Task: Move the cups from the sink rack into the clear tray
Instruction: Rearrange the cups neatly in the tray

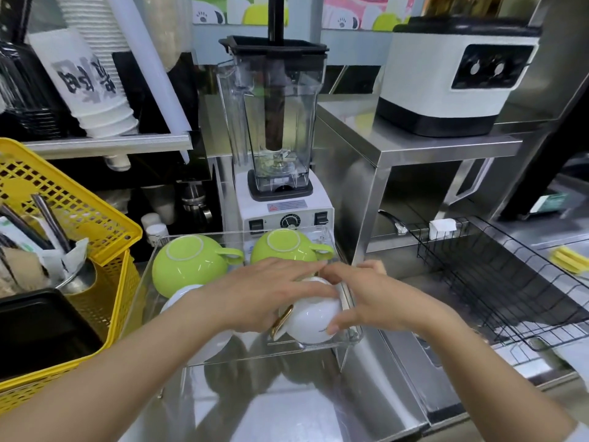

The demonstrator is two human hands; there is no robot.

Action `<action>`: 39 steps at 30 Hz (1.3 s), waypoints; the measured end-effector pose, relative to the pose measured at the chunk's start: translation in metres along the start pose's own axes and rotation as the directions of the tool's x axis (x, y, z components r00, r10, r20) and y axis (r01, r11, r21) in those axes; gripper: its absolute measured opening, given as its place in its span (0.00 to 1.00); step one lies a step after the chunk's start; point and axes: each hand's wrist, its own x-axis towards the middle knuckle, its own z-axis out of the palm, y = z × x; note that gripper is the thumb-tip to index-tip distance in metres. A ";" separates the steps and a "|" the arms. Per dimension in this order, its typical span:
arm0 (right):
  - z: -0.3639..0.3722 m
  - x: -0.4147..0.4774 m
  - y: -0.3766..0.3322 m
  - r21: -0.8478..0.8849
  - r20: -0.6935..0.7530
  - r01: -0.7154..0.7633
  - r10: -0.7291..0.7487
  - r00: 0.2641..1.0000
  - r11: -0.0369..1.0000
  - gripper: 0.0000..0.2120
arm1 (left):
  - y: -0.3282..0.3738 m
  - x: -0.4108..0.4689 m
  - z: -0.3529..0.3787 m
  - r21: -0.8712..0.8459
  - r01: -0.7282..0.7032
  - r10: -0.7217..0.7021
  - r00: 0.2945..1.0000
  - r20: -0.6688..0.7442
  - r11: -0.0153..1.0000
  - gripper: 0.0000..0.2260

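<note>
A clear tray [149,269] sits on the steel counter in front of the blender. Two green cups lie upside down at its back, one on the left [188,266] and one on the right [288,247]. Part of a white cup [180,296] shows under my left forearm. Another white cup [314,320] with a gold handle lies upside down at the tray's front right. My left hand [264,291] rests flat over it and my right hand [366,298] grips its right side. The black wire sink rack [497,282] on the right holds no cups.
A yellow basket [95,224] with utensils and a black tray stands at the left. A blender [277,138] is behind the tray. A steel shelf with a white machine [452,74] rises at the right. A yellow sponge [570,260] lies past the rack.
</note>
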 end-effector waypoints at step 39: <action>0.026 -0.002 0.016 -0.272 -0.304 0.063 -0.148 0.941 0.960 0.09 | 0.032 -0.017 0.022 -0.268 0.487 -0.535 0.831 -0.150 0.831 0.32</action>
